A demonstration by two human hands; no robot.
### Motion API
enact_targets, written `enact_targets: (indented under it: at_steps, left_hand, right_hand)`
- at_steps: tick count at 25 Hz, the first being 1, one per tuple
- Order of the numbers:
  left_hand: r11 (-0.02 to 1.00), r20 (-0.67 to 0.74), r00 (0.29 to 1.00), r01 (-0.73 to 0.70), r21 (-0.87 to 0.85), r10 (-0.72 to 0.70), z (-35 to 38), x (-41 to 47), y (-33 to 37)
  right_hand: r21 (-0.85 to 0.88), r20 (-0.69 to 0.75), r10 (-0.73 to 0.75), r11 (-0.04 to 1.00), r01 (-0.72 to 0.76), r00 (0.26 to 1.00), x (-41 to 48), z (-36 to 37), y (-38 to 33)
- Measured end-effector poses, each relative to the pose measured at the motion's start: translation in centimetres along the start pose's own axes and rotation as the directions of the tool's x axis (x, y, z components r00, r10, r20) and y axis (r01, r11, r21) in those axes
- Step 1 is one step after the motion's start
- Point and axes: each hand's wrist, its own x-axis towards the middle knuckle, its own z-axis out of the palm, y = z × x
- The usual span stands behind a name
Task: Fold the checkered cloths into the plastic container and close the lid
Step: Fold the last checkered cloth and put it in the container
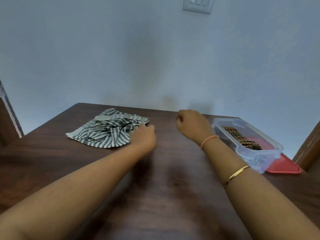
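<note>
A crumpled grey-and-white checkered cloth (108,130) lies on the far left of the dark wooden table (164,187). My left hand (145,135) is at the cloth's right edge, its curled fingers gripping the fabric. My right hand (192,124) hovers over the table's far middle in a loose fist and holds nothing. To its right stands a clear plastic container (256,153) with a folded brown checkered cloth (242,138) inside. A red lid (284,166) lies flat under and beside the container, at the table's right edge.
A pale blue wall rises just behind the table, with a switch plate (197,5) high up. Wooden furniture edges (308,146) stand at the far right and far left. Bare tabletop lies between my forearms.
</note>
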Motion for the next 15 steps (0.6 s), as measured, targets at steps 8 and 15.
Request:
enact_targets:
  at_steps: [8, 15]
  left_hand:
    - [0.965, -0.099, 0.991, -0.065, 0.252, 0.092, 0.4, -0.5, -9.6]
    - [0.885, -0.435, 0.854, -0.41, -0.223, 0.286, -2.0, -2.4, -8.1]
  right_hand:
    - [0.243, 0.281, -0.177, 0.964, 0.108, 0.943, -0.4, 5.9, -7.7]
    - [0.332, 0.269, -0.153, 0.941, 0.057, 0.951, -0.3, 5.5, -8.9]
